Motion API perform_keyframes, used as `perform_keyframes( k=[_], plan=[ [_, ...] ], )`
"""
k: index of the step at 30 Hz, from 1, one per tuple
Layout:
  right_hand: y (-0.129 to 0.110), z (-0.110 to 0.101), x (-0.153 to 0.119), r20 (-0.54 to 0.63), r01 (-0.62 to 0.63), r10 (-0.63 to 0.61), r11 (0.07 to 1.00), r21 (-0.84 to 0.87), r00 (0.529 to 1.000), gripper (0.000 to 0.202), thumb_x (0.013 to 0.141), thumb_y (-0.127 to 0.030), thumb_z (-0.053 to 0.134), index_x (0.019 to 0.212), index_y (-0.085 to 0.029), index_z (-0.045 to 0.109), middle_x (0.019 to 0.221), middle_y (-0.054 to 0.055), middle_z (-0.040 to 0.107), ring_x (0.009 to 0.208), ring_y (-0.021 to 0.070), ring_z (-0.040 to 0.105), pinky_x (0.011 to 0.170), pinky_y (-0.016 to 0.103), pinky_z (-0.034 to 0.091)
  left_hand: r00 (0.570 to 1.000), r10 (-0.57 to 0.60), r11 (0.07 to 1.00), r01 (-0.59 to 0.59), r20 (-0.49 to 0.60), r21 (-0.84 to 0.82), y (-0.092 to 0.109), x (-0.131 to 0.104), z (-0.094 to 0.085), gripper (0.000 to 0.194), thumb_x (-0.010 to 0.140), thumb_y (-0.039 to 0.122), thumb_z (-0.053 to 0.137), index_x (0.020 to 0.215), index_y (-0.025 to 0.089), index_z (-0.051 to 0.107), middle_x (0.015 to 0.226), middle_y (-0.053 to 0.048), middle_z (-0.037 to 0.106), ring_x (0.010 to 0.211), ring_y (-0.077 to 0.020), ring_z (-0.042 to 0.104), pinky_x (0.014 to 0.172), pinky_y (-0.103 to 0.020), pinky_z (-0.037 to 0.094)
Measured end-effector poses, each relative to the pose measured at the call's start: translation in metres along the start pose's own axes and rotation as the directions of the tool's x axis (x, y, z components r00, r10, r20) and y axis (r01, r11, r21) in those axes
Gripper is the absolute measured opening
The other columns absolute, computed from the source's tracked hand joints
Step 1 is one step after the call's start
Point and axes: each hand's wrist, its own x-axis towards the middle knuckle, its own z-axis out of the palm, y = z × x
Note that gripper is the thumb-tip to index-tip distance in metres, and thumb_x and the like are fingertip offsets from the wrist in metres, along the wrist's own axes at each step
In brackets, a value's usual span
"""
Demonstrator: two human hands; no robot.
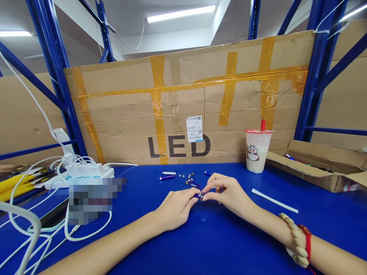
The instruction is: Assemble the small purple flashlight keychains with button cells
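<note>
Nearest us, on our right wrist, we wore a beaded bracelet (pixel 295 240) and a red band (pixel 308 242) above the blue table (pixel 189 248). White cables (pixel 36 225) looped to our left.

Farther in, our left hand (pixel 174 208) held a small purple piece (pixel 197 195) in a narrow pinch, and our right hand (pixel 231 191) closed finger and thumb at its silver end (pixel 201 196). The piece was between our fingertips, just above the table.

As we judged it, the main risk was a slip: with so little surface to grip, a sideways push or uneven squeeze could have sent the end skidding off. A dropped part could then have rolled among the loose ones, and a careless knuckle could have scattered those.

Our forearms slanted in from both sides. Our left hand was low, palm turned down and inward; our right was arched, its wrist higher.

Just beyond lay small round metal pieces (pixel 189 180), a purple tube (pixel 167 177) and a silver tube (pixel 169 173). A white strip (pixel 275 200) lay to the right, with a drink cup (pixel 257 154) upright farther back, beside an open box (pixel 334 183). Behind stood a taped cardboard sheet (pixel 129 126).
</note>
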Motion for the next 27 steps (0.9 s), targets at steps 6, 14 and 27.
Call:
perform_keyframes(
  k=[6,14,27],
  plan=[
    [-0.0002,0.0,-0.0012,0.007,0.012,-0.012,0.999,-0.042,1.0,0.025,0.06,-0.047,0.07,0.063,-0.023,0.071,0.069,0.002,0.057,0.057,0.0093,0.044,0.052,0.022,0.035,0.998,-0.014,1.0,0.014,0.064,0.011,0.0024,-0.0014,-0.0017,0.022,0.092,0.027,0.026,0.101,0.022,0.046,0.084,0.001,0.06,0.071,-0.0128,0.056,0.06,-0.02,0.037],
    [-0.004,0.001,-0.0028,0.0,-0.018,0.019,0.996,-0.092,1.0,0.021,0.061,-0.042,0.071,0.063,-0.022,0.07,0.07,0.001,0.058,0.057,0.0089,0.045,0.052,0.022,0.035,0.999,0.024,0.999,-0.023,0.023,-0.027,0.0003,-0.002,0.0005,0.024,0.091,0.025,0.03,0.107,0.022,0.047,0.085,0.001,0.061,0.074,-0.0129,0.057,0.064,-0.021,0.039],
    [-0.0023,0.0022,-0.0011,0.196,-0.334,0.303,0.93,0.151,0.933,0.038,0.059,-0.049,0.069,0.067,-0.012,0.067,0.055,0.002,0.054,0.042,0.0059,0.04,0.04,0.02,0.031,0.998,0.051,0.997,-0.053,-0.045,-0.056,-0.0027,0.0004,0.0027,0.023,0.089,0.023,0.036,0.109,0.024,0.047,0.107,0.003,0.06,0.097,-0.0127,0.056,0.079,-0.023,0.041]
  ],
)
